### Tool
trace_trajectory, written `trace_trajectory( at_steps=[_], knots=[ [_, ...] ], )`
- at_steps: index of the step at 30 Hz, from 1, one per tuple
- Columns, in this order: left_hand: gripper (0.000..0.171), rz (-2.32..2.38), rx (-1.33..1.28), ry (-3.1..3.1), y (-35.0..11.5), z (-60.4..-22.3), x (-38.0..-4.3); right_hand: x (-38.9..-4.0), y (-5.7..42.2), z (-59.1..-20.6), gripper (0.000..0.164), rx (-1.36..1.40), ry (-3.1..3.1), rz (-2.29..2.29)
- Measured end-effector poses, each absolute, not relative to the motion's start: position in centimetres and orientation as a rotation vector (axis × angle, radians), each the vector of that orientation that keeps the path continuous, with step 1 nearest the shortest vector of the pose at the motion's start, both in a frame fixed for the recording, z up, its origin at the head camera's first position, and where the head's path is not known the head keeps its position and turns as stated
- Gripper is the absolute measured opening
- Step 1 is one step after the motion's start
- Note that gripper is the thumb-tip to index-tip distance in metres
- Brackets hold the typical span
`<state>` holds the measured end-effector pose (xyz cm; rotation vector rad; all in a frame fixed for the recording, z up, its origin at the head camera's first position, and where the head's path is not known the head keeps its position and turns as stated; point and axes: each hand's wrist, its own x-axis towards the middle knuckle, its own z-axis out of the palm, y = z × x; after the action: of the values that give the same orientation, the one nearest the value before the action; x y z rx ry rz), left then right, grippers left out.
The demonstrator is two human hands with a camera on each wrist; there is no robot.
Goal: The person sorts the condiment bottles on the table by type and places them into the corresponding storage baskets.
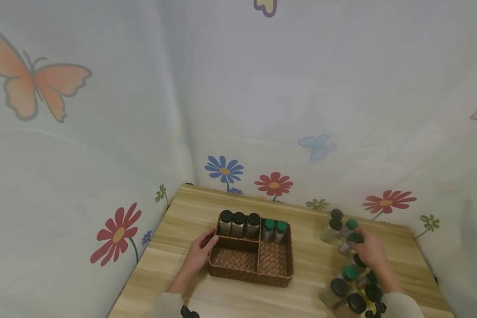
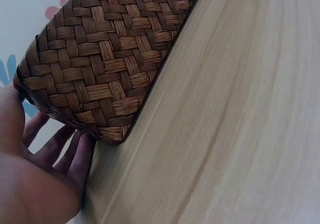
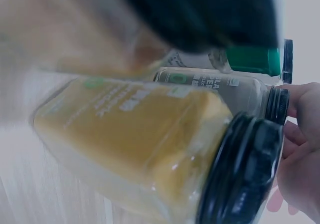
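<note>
Indoors, flowered walls (image 1: 246,97) border a wood-grain table (image 1: 308,265). Left hand (image 1: 197,251) grips a basket (image 1: 250,277); right hand (image 1: 371,251), toward the far right corner, pinches a green-capped jar (image 1: 353,238).

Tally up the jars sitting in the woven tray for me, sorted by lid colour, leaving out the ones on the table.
Black-lidded jars: 3
Green-lidded jars: 2
Total in the woven tray: 5
</note>
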<state>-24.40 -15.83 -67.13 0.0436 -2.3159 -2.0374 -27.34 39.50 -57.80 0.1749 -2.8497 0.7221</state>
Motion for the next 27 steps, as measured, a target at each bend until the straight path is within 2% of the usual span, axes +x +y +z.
trace_trajectory(
  at_steps=[19, 27],
  knots=[
    [0.061, -2.105, 0.131, -2.33, -16.3, -67.3, -24.4, -27.4, 39.2, -56.2, 0.04, 0.22, -2.875, 0.685],
    [0.064, -2.109, 0.107, -2.315, -16.3, -67.2, -24.4, -26.2, 37.2, -53.9, 0.05, 0.32, -2.843, 0.682]
  ],
)
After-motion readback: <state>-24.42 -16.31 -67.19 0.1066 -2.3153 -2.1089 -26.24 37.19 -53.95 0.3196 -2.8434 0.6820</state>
